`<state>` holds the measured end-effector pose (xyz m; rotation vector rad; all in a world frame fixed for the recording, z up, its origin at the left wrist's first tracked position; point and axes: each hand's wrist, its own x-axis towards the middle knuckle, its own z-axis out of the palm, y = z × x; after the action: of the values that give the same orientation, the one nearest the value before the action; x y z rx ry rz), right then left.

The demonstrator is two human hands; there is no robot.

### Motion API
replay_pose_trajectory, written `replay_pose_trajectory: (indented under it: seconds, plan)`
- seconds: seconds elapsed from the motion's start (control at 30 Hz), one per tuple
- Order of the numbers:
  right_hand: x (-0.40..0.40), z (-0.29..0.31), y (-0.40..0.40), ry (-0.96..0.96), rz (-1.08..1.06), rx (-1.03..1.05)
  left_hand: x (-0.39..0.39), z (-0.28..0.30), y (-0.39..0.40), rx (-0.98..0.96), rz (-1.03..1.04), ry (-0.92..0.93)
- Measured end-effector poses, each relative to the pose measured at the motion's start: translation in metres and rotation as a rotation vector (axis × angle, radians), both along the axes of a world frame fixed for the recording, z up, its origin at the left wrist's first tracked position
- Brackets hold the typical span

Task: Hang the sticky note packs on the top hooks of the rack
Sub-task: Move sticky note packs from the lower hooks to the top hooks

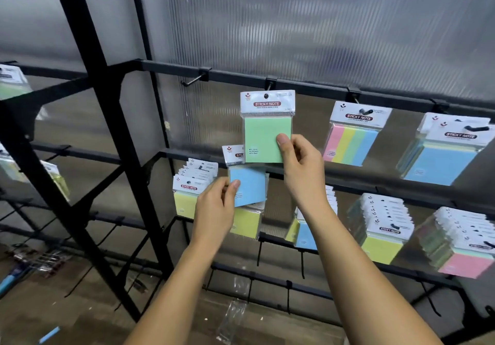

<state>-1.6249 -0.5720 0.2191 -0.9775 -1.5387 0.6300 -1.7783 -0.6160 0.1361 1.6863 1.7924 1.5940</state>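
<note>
While each hand pinches a pack, striped packs hang just right.

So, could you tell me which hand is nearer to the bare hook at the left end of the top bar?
The left hand, though neither is close. It grips the blue pack well below the bare hook; the right hand holds the green pack farther to the hook's right.
</note>
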Motion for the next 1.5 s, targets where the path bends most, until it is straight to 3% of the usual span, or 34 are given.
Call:
replay_pose_trajectory:
  seconds: [0.67,1.3,1.5]
  plan:
    - [-0.028,-0.012,0.0,0.058,-0.21,-0.015,-0.049,-0.002,0.033,-0.046,-0.193,0.017]
    - [-0.049,-0.017,0.011,0.174,-0.26,-0.069,-0.067,-0.005,0.047,-0.059,-0.323,0.025]
    - [-0.052,-0.007,0.045,0.066,-0.354,-0.112,-0.076,-0.002,0.053,-0.08,-0.32,0.009]
